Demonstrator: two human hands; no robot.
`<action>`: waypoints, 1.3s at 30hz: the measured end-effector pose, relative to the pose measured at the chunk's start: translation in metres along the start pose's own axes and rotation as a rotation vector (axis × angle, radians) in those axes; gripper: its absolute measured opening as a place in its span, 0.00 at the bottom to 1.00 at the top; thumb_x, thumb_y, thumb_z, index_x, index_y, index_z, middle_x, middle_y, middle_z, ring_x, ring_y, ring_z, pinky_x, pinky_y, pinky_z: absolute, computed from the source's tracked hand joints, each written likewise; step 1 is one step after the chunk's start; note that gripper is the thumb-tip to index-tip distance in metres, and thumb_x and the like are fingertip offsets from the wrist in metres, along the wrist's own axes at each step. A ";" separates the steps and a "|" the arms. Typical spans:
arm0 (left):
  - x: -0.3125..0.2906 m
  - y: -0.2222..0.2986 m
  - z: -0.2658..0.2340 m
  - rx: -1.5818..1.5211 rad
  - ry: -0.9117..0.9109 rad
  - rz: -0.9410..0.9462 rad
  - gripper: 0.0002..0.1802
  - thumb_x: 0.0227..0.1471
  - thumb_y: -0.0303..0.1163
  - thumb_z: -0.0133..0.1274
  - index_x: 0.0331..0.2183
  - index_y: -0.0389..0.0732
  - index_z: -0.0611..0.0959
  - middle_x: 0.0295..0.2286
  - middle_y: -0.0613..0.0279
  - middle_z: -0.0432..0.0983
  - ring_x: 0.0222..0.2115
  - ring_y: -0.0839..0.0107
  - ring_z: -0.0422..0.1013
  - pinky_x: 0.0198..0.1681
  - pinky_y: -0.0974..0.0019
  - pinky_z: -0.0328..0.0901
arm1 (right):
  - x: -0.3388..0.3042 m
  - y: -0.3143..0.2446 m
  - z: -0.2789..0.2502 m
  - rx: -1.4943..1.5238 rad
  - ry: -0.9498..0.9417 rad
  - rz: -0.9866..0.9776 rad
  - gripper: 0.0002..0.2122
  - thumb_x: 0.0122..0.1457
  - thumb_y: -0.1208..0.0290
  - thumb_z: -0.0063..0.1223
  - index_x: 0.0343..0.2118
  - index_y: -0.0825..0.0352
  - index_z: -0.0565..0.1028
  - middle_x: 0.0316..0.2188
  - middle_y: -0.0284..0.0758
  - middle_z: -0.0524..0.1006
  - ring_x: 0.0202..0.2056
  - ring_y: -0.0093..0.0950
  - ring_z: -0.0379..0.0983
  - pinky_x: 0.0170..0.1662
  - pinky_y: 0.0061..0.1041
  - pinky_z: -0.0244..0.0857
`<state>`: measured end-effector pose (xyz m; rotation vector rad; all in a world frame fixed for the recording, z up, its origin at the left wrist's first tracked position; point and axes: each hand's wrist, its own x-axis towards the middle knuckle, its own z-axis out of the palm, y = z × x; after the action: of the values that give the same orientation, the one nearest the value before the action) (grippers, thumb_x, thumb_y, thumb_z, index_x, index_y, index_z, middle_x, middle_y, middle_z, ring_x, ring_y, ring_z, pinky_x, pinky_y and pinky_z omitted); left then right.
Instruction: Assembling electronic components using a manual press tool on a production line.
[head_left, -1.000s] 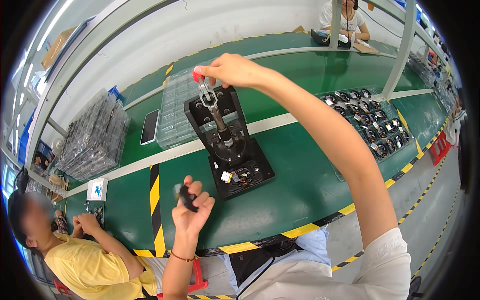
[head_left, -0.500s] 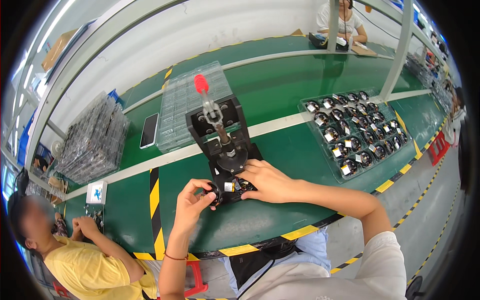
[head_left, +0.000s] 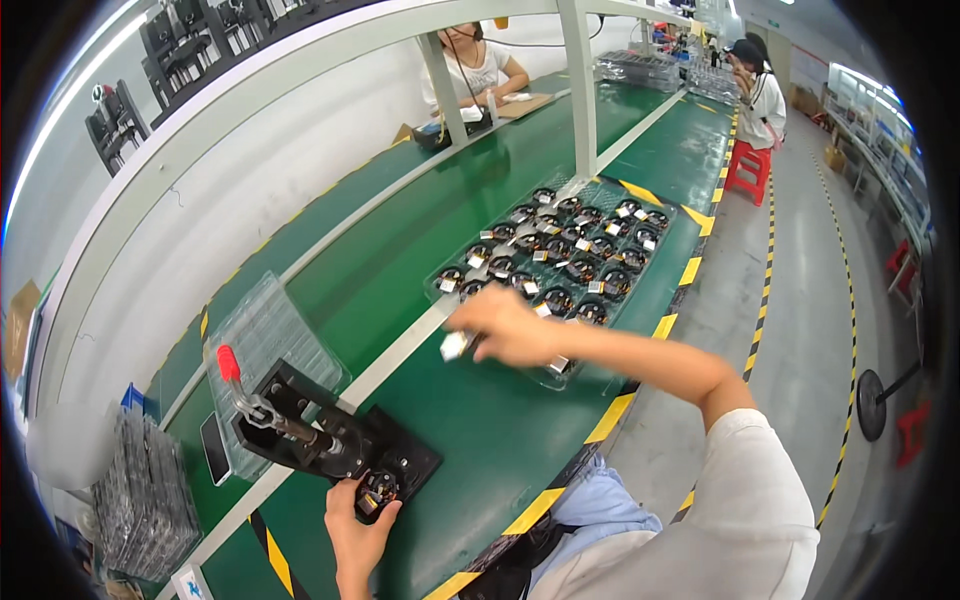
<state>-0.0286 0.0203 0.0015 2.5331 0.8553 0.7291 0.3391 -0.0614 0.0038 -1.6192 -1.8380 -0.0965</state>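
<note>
My left hand [head_left: 358, 535] grips a small round black component [head_left: 377, 493] with wires and tiny parts inside, thumb on one side and fingers on the other. The component sits at the base of a black toggle press [head_left: 340, 450] with a red handle grip. My right hand [head_left: 510, 328], smeared by motion, is closed on a part with a white label [head_left: 455, 346]; the rest of that part is hidden by the fingers. Below and beside this hand lies a clear plastic tray [head_left: 655, 268] holding several similar round black components with white labels.
Clear empty trays [head_left: 275, 335] lie behind the press, next to a phone [head_left: 214, 450]. A tall stack of clear trays [head_left: 145, 500] stands at the left. A metal frame post [head_left: 578, 90] rises behind the filled tray. Another person [head_left: 475, 75] sits across the bench.
My view has turned to the right. My right hand has left the press and moved over to the tray with the white-labelled part. My left hand has brought its round component to the press base.
</note>
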 end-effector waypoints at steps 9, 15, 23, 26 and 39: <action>0.020 0.009 0.008 -0.152 -0.032 -0.180 0.30 0.26 0.28 0.69 0.39 0.34 0.79 0.36 0.49 0.73 0.38 0.54 0.71 0.43 0.60 0.66 | -0.063 0.251 -0.123 -0.661 0.261 0.746 0.20 0.40 0.80 0.48 0.41 0.65 0.76 0.40 0.43 0.73 0.46 0.46 0.65 0.49 0.38 0.62; 0.020 0.017 0.005 -0.145 -0.008 -0.173 0.30 0.22 0.24 0.71 0.35 0.31 0.80 0.35 0.53 0.73 0.35 0.63 0.74 0.40 0.65 0.69 | -0.073 0.295 -0.133 -0.360 0.246 0.733 0.13 0.43 0.80 0.46 0.33 0.67 0.78 0.34 0.47 0.77 0.39 0.43 0.74 0.44 0.35 0.67; 0.014 0.016 0.003 -0.078 -0.007 -0.206 0.31 0.22 0.26 0.72 0.36 0.33 0.81 0.36 0.54 0.74 0.37 0.61 0.74 0.43 0.64 0.68 | -0.069 0.306 -0.126 -0.451 0.302 0.842 0.11 0.44 0.78 0.49 0.31 0.63 0.80 0.32 0.44 0.79 0.39 0.43 0.74 0.44 0.38 0.67; 0.019 0.020 0.001 -0.060 0.005 -0.155 0.31 0.24 0.30 0.71 0.38 0.34 0.81 0.38 0.52 0.74 0.41 0.56 0.72 0.46 0.62 0.66 | -0.057 0.297 -0.127 -0.585 0.318 0.843 0.16 0.46 0.79 0.47 0.40 0.68 0.75 0.39 0.50 0.76 0.43 0.45 0.72 0.49 0.41 0.64; 0.006 0.020 0.010 0.008 0.125 -0.104 0.30 0.28 0.37 0.71 0.36 0.34 0.79 0.34 0.53 0.73 0.38 0.53 0.67 0.42 0.58 0.65 | 0.183 -0.110 0.003 0.568 -0.217 0.003 0.25 0.64 0.50 0.38 0.52 0.67 0.67 0.46 0.38 0.75 0.50 0.31 0.68 0.55 0.29 0.58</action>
<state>-0.0097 0.0070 0.0053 2.4498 1.0256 0.8590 0.2390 0.0711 0.1373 -1.2613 -1.8008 0.5736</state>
